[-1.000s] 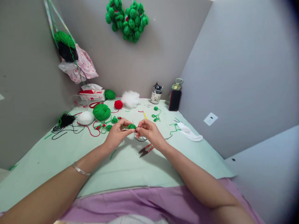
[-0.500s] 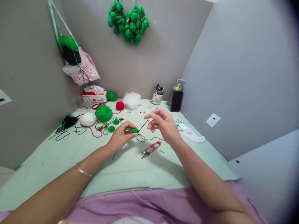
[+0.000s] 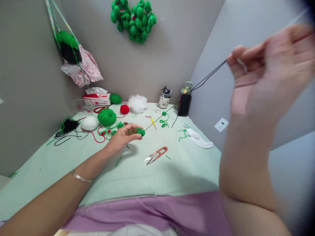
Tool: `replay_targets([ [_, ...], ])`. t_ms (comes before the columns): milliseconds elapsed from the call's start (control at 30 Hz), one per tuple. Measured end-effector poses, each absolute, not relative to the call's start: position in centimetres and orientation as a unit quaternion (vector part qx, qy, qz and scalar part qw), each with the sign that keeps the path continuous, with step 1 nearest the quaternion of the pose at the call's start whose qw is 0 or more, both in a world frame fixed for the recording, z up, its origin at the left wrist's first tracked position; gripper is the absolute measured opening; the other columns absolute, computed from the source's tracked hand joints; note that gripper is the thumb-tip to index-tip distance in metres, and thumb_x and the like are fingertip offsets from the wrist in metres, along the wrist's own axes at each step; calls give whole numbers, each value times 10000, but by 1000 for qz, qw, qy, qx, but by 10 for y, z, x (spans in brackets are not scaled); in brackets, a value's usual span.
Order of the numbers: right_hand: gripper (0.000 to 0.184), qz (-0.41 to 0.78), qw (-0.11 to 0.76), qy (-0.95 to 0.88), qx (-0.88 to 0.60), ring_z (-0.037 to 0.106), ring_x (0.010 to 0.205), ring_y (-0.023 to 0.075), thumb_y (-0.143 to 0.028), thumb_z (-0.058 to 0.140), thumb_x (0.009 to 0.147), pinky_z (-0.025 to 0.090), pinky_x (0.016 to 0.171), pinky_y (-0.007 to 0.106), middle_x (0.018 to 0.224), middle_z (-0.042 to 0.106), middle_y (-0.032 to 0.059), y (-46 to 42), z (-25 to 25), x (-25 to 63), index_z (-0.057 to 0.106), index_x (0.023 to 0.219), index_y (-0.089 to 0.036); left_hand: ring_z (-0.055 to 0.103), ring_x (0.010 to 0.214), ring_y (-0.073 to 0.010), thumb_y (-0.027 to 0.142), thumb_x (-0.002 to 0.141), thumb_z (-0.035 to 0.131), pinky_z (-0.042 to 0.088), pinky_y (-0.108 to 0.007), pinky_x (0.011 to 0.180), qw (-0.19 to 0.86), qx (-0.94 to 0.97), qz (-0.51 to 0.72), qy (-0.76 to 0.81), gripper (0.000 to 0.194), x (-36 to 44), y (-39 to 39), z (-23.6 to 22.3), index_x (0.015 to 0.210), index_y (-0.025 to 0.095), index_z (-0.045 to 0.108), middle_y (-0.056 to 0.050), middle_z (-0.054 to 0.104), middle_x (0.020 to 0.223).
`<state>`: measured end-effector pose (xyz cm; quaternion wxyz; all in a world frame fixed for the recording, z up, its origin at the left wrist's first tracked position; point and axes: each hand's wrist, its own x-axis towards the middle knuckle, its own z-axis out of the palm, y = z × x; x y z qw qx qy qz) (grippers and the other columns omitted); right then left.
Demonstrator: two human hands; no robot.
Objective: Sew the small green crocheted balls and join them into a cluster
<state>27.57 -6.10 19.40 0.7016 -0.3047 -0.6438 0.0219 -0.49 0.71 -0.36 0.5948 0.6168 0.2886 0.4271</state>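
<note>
Above the table (image 3: 118,183), left hand (image 3: 124,136) pinches green ball (image 3: 141,132), right hand (image 3: 273,68) (raised) black yarn (image 3: 221,64).

Green piece (image 3: 141,132); black thread (image 3: 222,63); orange-handled snips (image 3: 155,153); pink, red-dotted bag (image 3: 89,64); pale-green tabletop (image 3: 110,186)

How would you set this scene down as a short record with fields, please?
Left hand: pinches a small green piece
Right hand: high at right, holding black thread
Thread path: from the green piece up to the right hand
Snips: orange-handled, blades apart, on the tabletop
Yarn includes: green ball, white ball, red ball
Standing at back: phone, bottle
</note>
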Motion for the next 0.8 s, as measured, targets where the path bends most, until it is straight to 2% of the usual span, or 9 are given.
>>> replay_targets([
  [33,97,29,730,-623,-278,671,829,146,-272,567,961,555,837,342,789,560,-1,-58,183,268,630,888,-287,639,884,-177,330,730,811,522,-389,902,611,605,426,280,325,-5,7,-4,1016,217,705,-17,673,934],
  [67,90,42,736,-618,-274,636,681,143,-225,641,912,559,728,335,708,537,-12,-55,171,260,644,831,-266,646,889,-180,326,726,814,529,-408,915,625,593,427,274,326,-5,7,-4,1014,215,708,-22,679,953],
  [133,69,73,679,-659,-317,553,573,129,-209,675,888,466,551,289,678,564,-13,-48,142,243,677,830,-244,657,909,-188,312,715,824,526,-435,947,639,575,434,271,339,-5,6,-4,1019,213,714,-31,686,988],
  [167,68,72,643,-684,-337,510,554,115,-192,694,871,426,535,277,683,570,-14,-44,127,235,691,816,-232,660,921,-190,304,711,829,518,-442,967,640,569,439,273,350,-5,6,-4,1029,213,715,-34,687,1004],
  [267,49,56,550,-741,-382,527,670,118,-203,711,859,427,603,270,794,583,6,-38,86,220,712,813,-217,653,955,-188,309,738,812,493,-446,1014,634,564,450,278,356,-5,5,-3,1067,213,716,-41,683,1047],
  [367,98,32,458,-792,-402,504,673,113,-196,643,911,410,616,262,774,539,8,-36,53,210,716,848,-212,641,995,-186,339,783,775,480,-426,1032,629,571,446,281,322,-6,5,-3,1078,222,719,-37,674,1068],
  [467,168,-35,402,-826,-394,496,692,122,-195,552,963,389,619,262,776,520,19,-34,34,204,715,924,-205,646,1011,-189,346,776,783,475,-404,1022,622,572,445,296,341,-7,5,-4,1090,238,707,-30,669,1109],
  [600,222,-101,378,-834,-389,486,702,130,-229,501,994,340,586,263,757,501,20,-32,24,201,714,942,-200,650,1000,-195,357,760,794,468,-393,1000,608,577,443,319,369,-7,6,-5,1091,230,690,-38,681,1102],
  [800,241,-127,376,-833,-387,471,698,127,-234,483,1002,325,590,260,747,486,18,-30,21,201,707,919,-196,649,986,-213,368,747,797,451,-413,990,590,595,436,328,386,-6,6,-4,1083,212,689,-53,690,1072],
])
